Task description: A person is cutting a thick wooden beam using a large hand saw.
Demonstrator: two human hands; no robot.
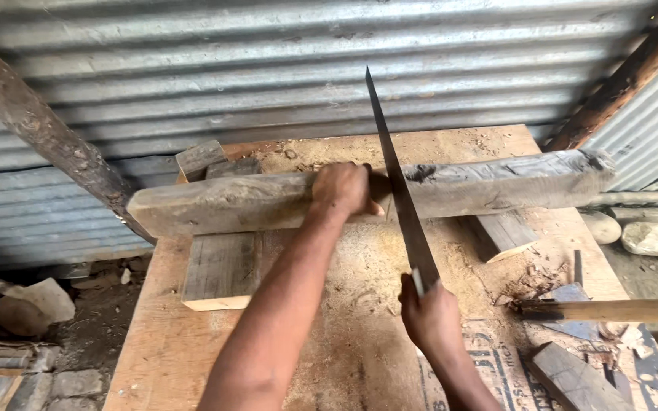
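The left hand (pixel 342 187) wraps its fingers tight on the beam (pixel 451 186) so it stays put; at five o'clock the right hand (pixel 429 316) grips the saw (pixel 399 190) in a closed fist.

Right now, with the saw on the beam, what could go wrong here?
1. The left hand presses the beam right beside the saw blade; a jump of the blade could cut the fingers.
2. The beam rests on loose support blocks and overhangs the workbench at both ends, so it may shift.
3. Sawdust under the blocks may let them slide.
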